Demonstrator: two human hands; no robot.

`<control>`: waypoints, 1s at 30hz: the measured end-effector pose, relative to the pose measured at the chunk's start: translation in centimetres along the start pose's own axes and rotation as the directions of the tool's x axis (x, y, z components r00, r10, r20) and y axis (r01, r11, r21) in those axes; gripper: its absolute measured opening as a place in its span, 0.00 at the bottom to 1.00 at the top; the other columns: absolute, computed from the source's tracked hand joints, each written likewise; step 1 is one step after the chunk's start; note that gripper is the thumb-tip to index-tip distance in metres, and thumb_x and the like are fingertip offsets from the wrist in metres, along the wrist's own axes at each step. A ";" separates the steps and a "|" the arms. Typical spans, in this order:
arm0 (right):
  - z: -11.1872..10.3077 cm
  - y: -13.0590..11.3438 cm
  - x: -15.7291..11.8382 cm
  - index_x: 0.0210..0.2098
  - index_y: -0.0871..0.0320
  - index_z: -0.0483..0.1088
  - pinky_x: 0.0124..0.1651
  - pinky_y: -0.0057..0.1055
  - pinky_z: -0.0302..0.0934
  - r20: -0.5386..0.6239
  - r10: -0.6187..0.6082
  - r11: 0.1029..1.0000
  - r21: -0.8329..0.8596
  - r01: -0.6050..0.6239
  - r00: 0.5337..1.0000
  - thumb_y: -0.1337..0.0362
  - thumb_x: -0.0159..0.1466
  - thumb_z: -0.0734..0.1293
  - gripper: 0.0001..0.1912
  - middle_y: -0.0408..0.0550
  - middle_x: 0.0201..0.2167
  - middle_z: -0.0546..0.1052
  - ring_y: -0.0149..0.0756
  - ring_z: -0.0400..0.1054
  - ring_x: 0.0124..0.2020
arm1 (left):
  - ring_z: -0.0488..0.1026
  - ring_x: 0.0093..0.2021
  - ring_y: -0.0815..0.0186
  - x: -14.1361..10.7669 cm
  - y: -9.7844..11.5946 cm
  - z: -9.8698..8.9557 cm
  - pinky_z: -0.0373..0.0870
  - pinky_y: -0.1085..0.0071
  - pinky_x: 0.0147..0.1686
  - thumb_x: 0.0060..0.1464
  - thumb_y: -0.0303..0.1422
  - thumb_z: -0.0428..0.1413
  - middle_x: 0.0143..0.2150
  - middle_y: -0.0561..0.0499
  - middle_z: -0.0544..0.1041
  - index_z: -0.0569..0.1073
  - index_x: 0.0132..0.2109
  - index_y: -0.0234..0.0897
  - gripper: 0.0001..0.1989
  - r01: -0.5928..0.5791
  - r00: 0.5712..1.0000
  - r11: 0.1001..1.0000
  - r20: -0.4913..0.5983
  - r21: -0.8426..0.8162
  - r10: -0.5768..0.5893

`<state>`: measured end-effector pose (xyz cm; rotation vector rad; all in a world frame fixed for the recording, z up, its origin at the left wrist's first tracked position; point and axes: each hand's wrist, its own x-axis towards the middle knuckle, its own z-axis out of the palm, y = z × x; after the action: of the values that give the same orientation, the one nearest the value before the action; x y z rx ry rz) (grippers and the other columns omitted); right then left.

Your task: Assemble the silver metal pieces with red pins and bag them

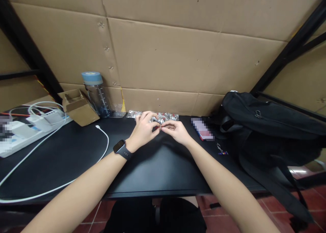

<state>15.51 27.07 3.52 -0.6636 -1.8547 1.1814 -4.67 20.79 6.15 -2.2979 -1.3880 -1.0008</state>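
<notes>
My left hand (pixel 145 128), with a dark watch on its wrist, is raised over the black table, its fingers pinched around a small, thin item. Facing it, my right hand (pixel 176 130) pinches the same spot from the other side, and the fingertips of both hands nearly meet. The item (pixel 160 124) looks dark and metallic, but it is too small to make out. Just behind the hands, a row of small clear plastic packets (pixel 168 116) with shiny and red bits lies along the cardboard wall.
On the black table (pixel 158 168), a bottle (pixel 98 97), an open cardboard box (pixel 80 107), a power strip (pixel 28 136) and a white cable (pixel 107 138) are at left. A phone (pixel 203 129), a keychain (pixel 222 151) and a black backpack (pixel 272 124) are at right.
</notes>
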 end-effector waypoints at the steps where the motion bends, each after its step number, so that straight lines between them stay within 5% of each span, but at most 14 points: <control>1: 0.0 0.0 0.0 0.39 0.58 0.77 0.48 0.37 0.71 -0.007 -0.028 0.999 -0.043 0.028 1.000 0.56 0.59 0.74 0.13 0.48 0.39 0.80 0.38 0.76 0.40 | 0.62 0.60 0.50 0.0 0.0 0.0 0.55 0.51 0.56 0.59 0.35 0.58 0.55 0.44 0.74 0.81 0.36 0.42 0.07 -0.001 1.000 1.000 0.000 -0.005 0.001; 7: -0.2 -0.4 -0.1 0.33 0.57 0.77 0.35 0.29 0.68 -0.001 -0.105 0.946 -0.309 0.100 0.994 0.58 0.63 0.70 0.09 0.50 0.41 0.75 0.37 0.72 0.40 | 0.65 0.59 0.52 0.1 0.0 -0.1 0.52 0.52 0.56 0.60 0.36 0.57 0.52 0.46 0.76 0.80 0.36 0.42 0.07 -0.008 0.997 0.998 0.074 -0.066 0.013; 12: -0.5 -0.7 -0.2 0.29 0.57 0.74 0.48 0.34 0.66 0.093 -0.185 0.788 -0.581 0.204 0.978 0.67 0.60 0.69 0.03 0.48 0.41 0.73 0.37 0.70 0.43 | 0.71 0.51 0.56 0.3 -2.6 -0.7 0.54 0.54 0.56 0.63 0.34 0.50 0.45 0.48 0.79 0.77 0.41 0.41 0.11 0.040 0.951 0.998 0.310 -0.043 -0.025; 14: -0.8 -0.9 -0.2 0.29 0.57 0.73 0.53 0.36 0.63 0.111 -0.206 0.734 -0.639 0.229 0.972 0.69 0.60 0.68 0.03 0.49 0.42 0.73 0.38 0.70 0.45 | 0.72 0.51 0.55 0.2 -4.6 -1.0 0.54 0.53 0.56 0.60 0.29 0.49 0.45 0.48 0.80 0.77 0.39 0.41 0.11 0.069 0.906 0.998 0.417 0.009 -0.067; 18: -1.3 -1.4 -0.5 0.31 0.56 0.73 0.54 0.36 0.63 0.133 -0.175 0.702 -0.678 0.218 0.976 0.68 0.61 0.67 0.03 0.49 0.44 0.72 0.39 0.69 0.47 | 0.74 0.50 0.59 -0.2 -8.5 -2.2 0.60 0.59 0.56 0.48 0.20 0.50 0.46 0.52 0.81 0.80 0.41 0.45 0.20 0.173 0.739 0.984 0.653 0.053 -0.165; 21: -1.5 -1.3 -0.5 0.31 0.56 0.73 0.53 0.36 0.64 0.154 -0.144 0.686 -0.696 0.210 0.978 0.67 0.62 0.67 0.03 0.49 0.45 0.72 0.39 0.70 0.47 | 0.75 0.47 0.63 -0.5 -10.3 -2.8 0.66 0.70 0.51 0.44 0.21 0.53 0.45 0.54 0.82 0.81 0.43 0.45 0.22 0.217 0.678 0.973 0.728 -0.073 -0.096; 25: -1.8 -0.9 -0.4 0.34 0.56 0.73 0.54 0.36 0.64 0.135 -0.118 0.678 -0.713 0.179 0.984 0.65 0.64 0.66 0.04 0.49 0.45 0.73 0.39 0.70 0.47 | 0.76 0.45 0.63 -0.7 -10.9 -2.7 0.67 0.73 0.49 0.43 0.26 0.59 0.45 0.54 0.81 0.82 0.44 0.45 0.19 0.236 0.656 0.952 0.754 -0.194 -0.010; 30: -3.9 -0.1 -0.4 0.46 0.56 0.74 0.55 0.37 0.64 0.118 0.014 0.646 -0.759 0.081 0.993 0.66 0.60 0.70 0.14 0.53 0.49 0.75 0.42 0.72 0.49 | 0.76 0.44 0.63 -0.5 -10.5 -2.0 0.66 0.73 0.48 0.47 0.33 0.64 0.41 0.53 0.81 0.83 0.38 0.46 0.08 0.187 0.684 0.960 0.729 -0.208 0.025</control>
<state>19.00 28.57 4.39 -1.0212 -2.4578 0.3383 -14.72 24.61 6.06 -3.0593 -1.7149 -0.2524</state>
